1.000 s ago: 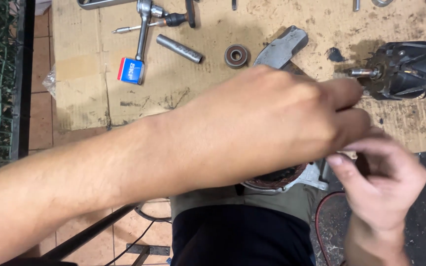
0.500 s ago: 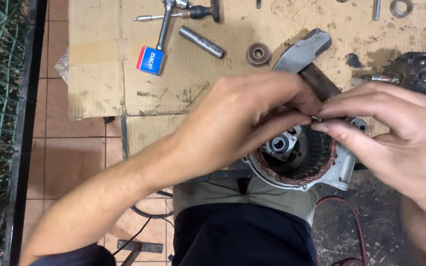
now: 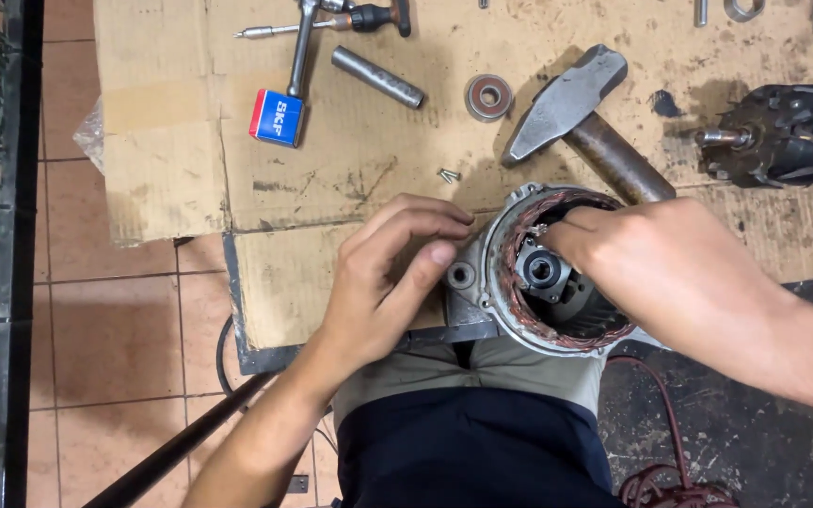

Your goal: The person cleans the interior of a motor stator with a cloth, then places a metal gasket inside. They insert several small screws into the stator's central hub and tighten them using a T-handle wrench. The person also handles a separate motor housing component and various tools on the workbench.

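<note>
The stator housing sits at the cardboard's near edge. The left hand, fingers curled, touches its flange. The right hand pinches something small inside the housing's rim. A hammer lies just behind.

Right hand in stator housing, left hand beside, maybe touching
</note>
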